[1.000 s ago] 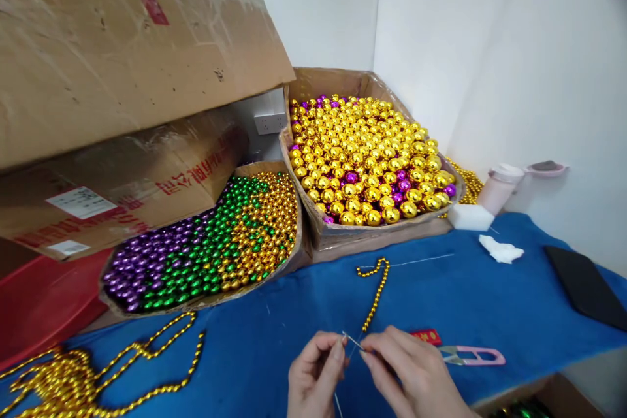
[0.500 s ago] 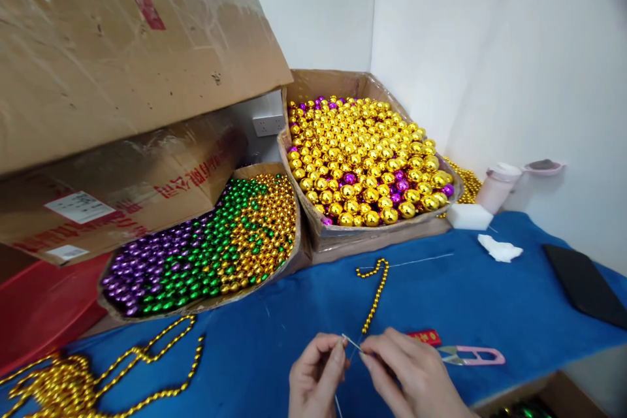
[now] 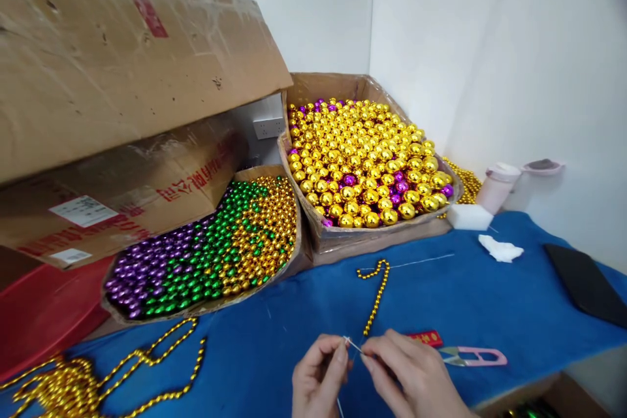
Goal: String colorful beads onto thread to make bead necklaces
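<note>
My left hand [image 3: 318, 375] and my right hand [image 3: 411, 375] meet at the bottom middle over the blue cloth [image 3: 480, 300]. Both pinch a thin white thread [image 3: 351, 343] between thumb and forefinger, fingertips almost touching. A short strand of small gold beads [image 3: 375, 297] runs from the pinch up the cloth and curls left at its top. Thread continues from that curl to the right across the cloth.
A box of small purple, green and gold beads [image 3: 206, 255] and a box of larger gold and purple balls [image 3: 362, 163] stand behind. Pink snips [image 3: 473, 357] and a red tag [image 3: 428, 338] lie right of my hands. Gold bead strands [image 3: 83, 382] pile at left; a black phone [image 3: 585, 284] lies right.
The view has shifted slightly down and right. My hands hold the same pinch on the thread with hardly any movement.
</note>
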`<action>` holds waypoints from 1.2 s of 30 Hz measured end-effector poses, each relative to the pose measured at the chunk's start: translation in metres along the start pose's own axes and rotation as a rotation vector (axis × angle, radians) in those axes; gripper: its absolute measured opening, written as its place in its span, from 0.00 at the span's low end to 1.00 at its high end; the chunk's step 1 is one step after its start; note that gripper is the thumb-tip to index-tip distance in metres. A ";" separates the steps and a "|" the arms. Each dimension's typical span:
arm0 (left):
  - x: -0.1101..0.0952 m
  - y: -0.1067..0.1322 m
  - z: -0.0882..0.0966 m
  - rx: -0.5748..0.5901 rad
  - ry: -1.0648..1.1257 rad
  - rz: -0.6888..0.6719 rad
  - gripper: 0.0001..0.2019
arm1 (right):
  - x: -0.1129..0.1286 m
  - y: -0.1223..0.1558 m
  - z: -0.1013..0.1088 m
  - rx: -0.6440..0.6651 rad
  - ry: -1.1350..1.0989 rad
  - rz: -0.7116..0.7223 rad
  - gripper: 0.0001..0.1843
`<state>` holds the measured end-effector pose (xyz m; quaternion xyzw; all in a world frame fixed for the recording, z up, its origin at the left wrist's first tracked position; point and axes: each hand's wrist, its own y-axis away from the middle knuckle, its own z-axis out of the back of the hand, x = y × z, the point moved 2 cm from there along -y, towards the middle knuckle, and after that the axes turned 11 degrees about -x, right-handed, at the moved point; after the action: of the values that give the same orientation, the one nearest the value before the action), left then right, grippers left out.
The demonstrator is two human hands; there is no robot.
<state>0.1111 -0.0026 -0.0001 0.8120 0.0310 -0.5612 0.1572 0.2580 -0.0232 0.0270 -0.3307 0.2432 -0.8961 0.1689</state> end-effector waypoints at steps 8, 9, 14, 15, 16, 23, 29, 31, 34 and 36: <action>0.002 -0.002 0.000 -0.022 -0.020 -0.010 0.12 | 0.000 -0.001 -0.003 0.052 0.056 0.013 0.12; 0.003 -0.002 0.001 -0.025 -0.018 0.002 0.13 | 0.000 -0.001 -0.002 0.053 0.067 0.016 0.12; 0.002 -0.004 0.001 0.015 -0.044 0.072 0.15 | -0.001 -0.001 -0.004 0.121 0.131 0.049 0.12; 0.000 -0.004 0.000 0.030 -0.058 0.075 0.15 | 0.000 -0.002 -0.004 0.142 0.141 0.052 0.13; -0.003 -0.005 -0.001 0.045 -0.073 0.078 0.14 | 0.000 -0.003 -0.004 0.163 0.144 0.055 0.13; -0.017 -0.008 -0.010 0.142 0.002 0.181 0.13 | 0.002 -0.009 -0.004 0.255 -0.603 -0.440 0.13; -0.019 -0.008 -0.029 0.174 0.191 0.338 0.13 | -0.003 -0.012 -0.012 -0.020 -0.809 -0.527 0.16; -0.029 -0.009 -0.040 0.176 0.184 0.281 0.12 | -0.003 -0.021 -0.009 -0.157 -0.630 -0.377 0.12; -0.053 -0.018 -0.057 0.189 0.094 0.069 0.10 | -0.009 -0.042 0.007 -0.316 -0.501 -0.259 0.13; -0.070 -0.029 -0.067 0.181 -0.005 -0.118 0.11 | -0.017 -0.061 0.023 -0.349 -0.473 -0.262 0.12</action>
<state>0.1391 0.0530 0.0793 0.8182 0.0278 -0.5721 0.0501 0.2773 0.0274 0.0673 -0.5824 0.3027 -0.7531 0.0446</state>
